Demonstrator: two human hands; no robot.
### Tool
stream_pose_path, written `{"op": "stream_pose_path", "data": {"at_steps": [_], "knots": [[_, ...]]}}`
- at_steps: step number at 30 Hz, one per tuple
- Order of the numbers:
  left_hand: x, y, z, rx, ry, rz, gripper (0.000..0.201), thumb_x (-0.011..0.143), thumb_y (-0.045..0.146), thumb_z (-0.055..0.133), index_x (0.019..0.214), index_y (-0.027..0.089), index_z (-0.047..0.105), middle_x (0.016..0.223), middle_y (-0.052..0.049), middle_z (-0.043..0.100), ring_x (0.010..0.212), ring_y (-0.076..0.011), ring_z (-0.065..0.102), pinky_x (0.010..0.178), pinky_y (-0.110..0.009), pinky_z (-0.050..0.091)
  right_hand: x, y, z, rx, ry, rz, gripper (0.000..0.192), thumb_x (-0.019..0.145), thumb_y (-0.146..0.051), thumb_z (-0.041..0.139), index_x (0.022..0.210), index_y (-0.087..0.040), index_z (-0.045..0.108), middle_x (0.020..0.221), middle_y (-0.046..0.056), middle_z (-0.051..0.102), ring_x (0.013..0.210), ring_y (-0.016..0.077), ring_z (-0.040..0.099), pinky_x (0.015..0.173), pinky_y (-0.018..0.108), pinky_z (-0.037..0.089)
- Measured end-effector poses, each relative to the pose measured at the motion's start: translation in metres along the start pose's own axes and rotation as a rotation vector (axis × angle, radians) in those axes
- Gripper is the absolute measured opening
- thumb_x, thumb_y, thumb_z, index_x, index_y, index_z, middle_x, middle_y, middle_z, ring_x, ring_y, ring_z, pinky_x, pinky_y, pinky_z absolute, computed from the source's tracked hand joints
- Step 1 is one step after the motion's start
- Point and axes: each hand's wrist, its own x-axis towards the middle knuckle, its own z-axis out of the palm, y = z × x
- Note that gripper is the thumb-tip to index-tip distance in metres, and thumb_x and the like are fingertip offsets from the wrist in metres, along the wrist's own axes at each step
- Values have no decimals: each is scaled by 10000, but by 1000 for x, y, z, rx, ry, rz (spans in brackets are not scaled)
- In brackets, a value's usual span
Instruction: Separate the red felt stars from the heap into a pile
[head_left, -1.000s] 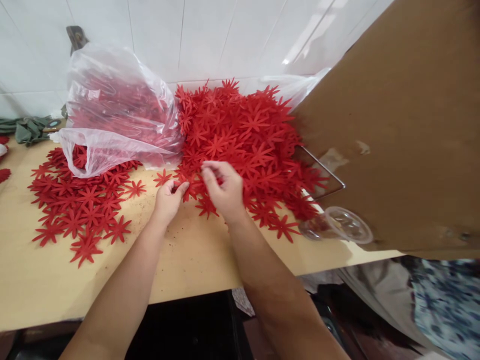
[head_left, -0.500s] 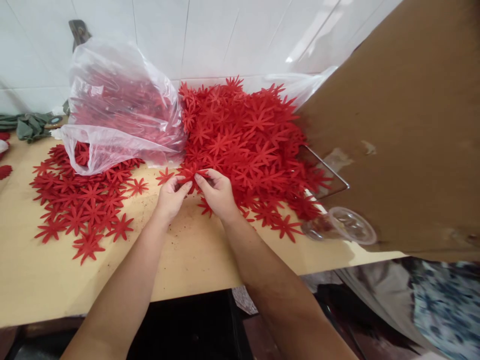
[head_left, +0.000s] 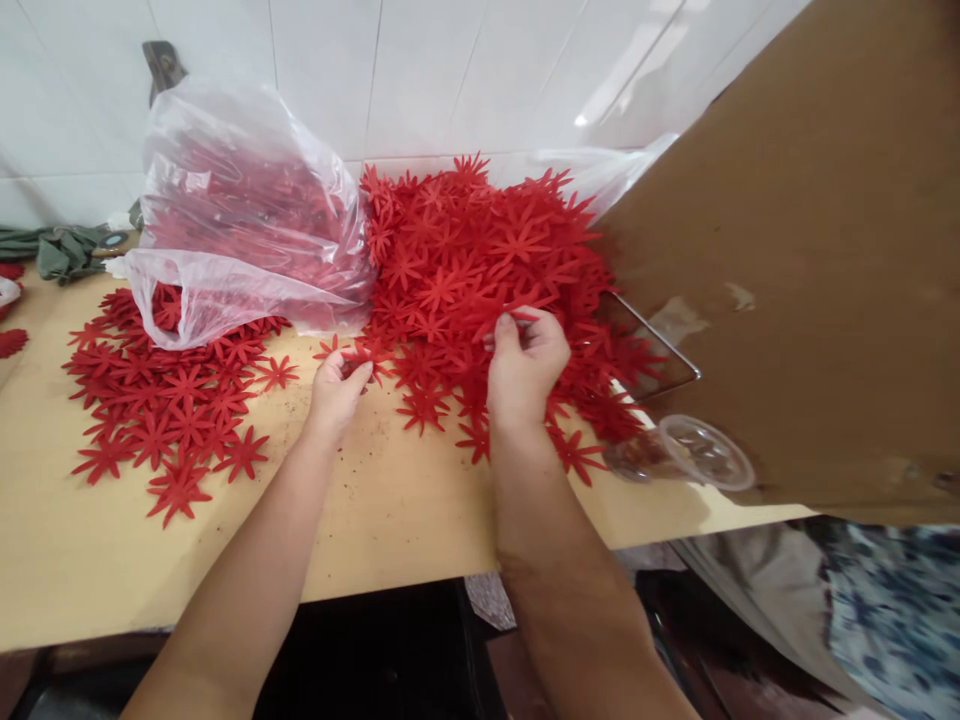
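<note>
Between the thumb and fingers of my left hand (head_left: 340,388) is a red petal piece (head_left: 373,358), shaped like a flower with narrow petals, held just above the table. My right hand (head_left: 527,362) is at the front of a large heap of red petal pieces (head_left: 457,270), its fingers pinched on a red petal piece (head_left: 534,303); the fingertips partly cover it. Left of my left hand, a smaller pile of red petal pieces (head_left: 180,395) spreads over the table, with a single piece (head_left: 276,373) lying apart from it.
A clear plastic bag (head_left: 247,210) full of red pieces stands by the tiled wall. To the right are a brown board (head_left: 810,300), a bent metal rod (head_left: 660,340) and a clear plastic cup (head_left: 705,455). Dark green fabric-like pieces (head_left: 64,255) lie far left on the table (head_left: 390,530).
My right hand has moved right, away from my left hand, to the large heap. My left hand has stayed nearly in place, still holding a petal piece.
</note>
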Motion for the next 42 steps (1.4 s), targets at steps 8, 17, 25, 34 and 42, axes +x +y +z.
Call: {"op": "stream_pose_path", "data": {"at_steps": [8,17,25,34,42], "knots": [[0,0,-1,57,1,1,85,692,204,566,679,153,498,533,51,528,501,-57,492,530,-193,339,-9,-11,10,82,-135,177,128,725,-307,529,714,-206,450,519,-53,445,444,91,422,456,238,352],[-3,-6,0,16,-23,4,100,667,209,576,691,162,491,606,42,532,535,-53,491,549,-192,384,-30,-29,14,43,-395,127,242,719,-399,554,633,-182,491,534,-46,444,478,69,370,473,223,316],[-6,-4,0,-144,-117,-61,293,636,398,625,795,169,535,718,14,587,598,-70,522,559,-204,406,-55,-32,25,-5,-707,84,294,741,-396,538,578,-190,407,519,-60,367,482,65,332,471,218,289],[-4,-2,-1,-158,-35,-50,177,651,289,622,720,150,538,621,40,549,540,-46,480,561,-197,383,-46,-30,21,44,-677,128,319,748,-485,491,619,-199,429,531,-55,351,491,77,329,479,226,295],[0,-11,0,-41,-99,57,220,593,248,663,752,151,546,632,44,555,560,-47,486,588,-196,384,-42,-28,23,151,-615,223,329,637,-495,608,738,-202,498,657,-34,504,564,81,456,548,231,395]]}}
